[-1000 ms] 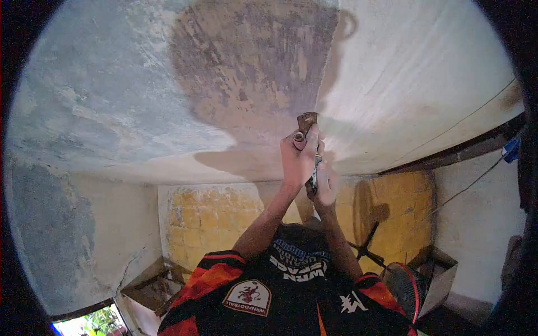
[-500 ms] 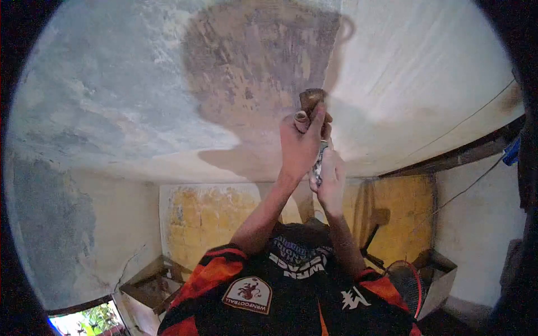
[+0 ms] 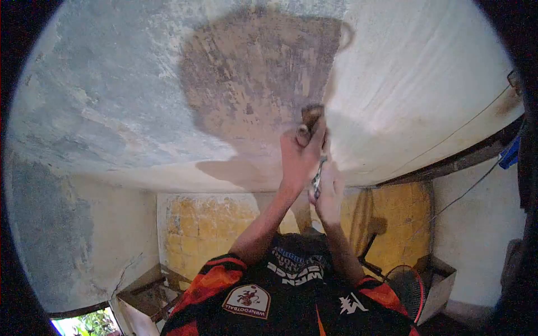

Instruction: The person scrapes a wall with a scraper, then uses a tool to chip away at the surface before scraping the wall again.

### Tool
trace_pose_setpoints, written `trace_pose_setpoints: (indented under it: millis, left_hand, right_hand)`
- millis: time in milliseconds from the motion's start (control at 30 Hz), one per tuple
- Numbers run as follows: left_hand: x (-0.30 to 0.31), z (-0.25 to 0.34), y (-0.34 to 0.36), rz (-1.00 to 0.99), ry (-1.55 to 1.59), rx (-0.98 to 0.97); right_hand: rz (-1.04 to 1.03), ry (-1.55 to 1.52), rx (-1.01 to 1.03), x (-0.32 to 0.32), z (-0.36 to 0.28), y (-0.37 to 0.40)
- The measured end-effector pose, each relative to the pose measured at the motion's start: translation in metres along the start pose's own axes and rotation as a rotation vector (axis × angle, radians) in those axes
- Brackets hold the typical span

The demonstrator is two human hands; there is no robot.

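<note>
My left hand (image 3: 298, 159) is raised and closed round a small brown object (image 3: 312, 115), whose upper end shows above the fingers. It is blurred, and its kind cannot be made out. Just below and to the right, my right hand (image 3: 329, 193) grips a shiny silver-coloured metal tool (image 3: 316, 185). Part of this tool is hidden by the fingers, and its upper end points toward the brown object. Whether the two touch cannot be told. Behind both hands is a patchy grey and white plastered surface (image 3: 140, 84), with a large dark shadow cast on it.
A yellow tiled area (image 3: 213, 215) lies behind my arms. At lower right is a racket-like thing with a red rim (image 3: 420, 291). A blue item (image 3: 509, 155) hangs at the right edge beside a thin cable (image 3: 468, 190). Green leaves (image 3: 92, 325) show through an opening at lower left.
Both hands sit a little lower in the picture, still holding the brown object and the metal tool. The whole view has also shifted slightly downward.
</note>
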State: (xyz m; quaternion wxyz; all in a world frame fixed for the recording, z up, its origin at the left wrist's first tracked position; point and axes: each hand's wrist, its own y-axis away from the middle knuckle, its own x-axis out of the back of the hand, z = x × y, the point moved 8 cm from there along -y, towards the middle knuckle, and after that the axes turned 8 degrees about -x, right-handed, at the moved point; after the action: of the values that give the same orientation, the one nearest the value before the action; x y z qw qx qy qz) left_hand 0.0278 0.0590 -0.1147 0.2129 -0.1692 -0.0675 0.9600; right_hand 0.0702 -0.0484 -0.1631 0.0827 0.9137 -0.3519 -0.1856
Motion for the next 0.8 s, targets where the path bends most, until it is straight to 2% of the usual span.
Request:
trace_pose_setpoints:
  millis: [67,167,267,367,467,567,667,767,800]
  left_hand:
    - [-0.007,0.03,-0.007,0.017,-0.047,-0.079]
    - [0.005,-0.034,0.01,0.055,0.121,0.076]
    - [-0.002,-0.011,0.01,-0.02,0.05,0.116]
    - [-0.008,-0.008,0.018,-0.027,0.201,0.215]
    - [0.001,-0.019,0.011,0.018,0.067,0.084]
    - [-0.004,-0.002,0.004,-0.002,0.054,0.051]
    - [-0.003,-0.017,0.011,0.008,0.196,0.027]
    - [-0.004,0.032,0.003,0.042,-0.107,-0.019]
    - [-0.005,0.031,0.003,0.023,-0.064,-0.017]
  right_hand:
    - [-0.012,-0.041,-0.014,0.005,0.007,0.005]
    - [-0.029,0.02,0.001,0.007,0.01,0.002]
    - [-0.079,0.017,-0.044,0.008,0.016,0.003]
    - [-0.086,0.031,-0.018,0.011,0.02,0.004]
    - [-0.058,0.043,-0.017,0.01,0.016,0.001]
    - [-0.07,0.045,0.011,0.008,0.008,-0.001]
    - [-0.056,0.059,-0.017,0.013,0.017,0.005]
    - [-0.031,0.044,-0.015,-0.005,-0.015,0.008]
    - [-0.021,0.036,-0.016,-0.01,-0.025,0.012]
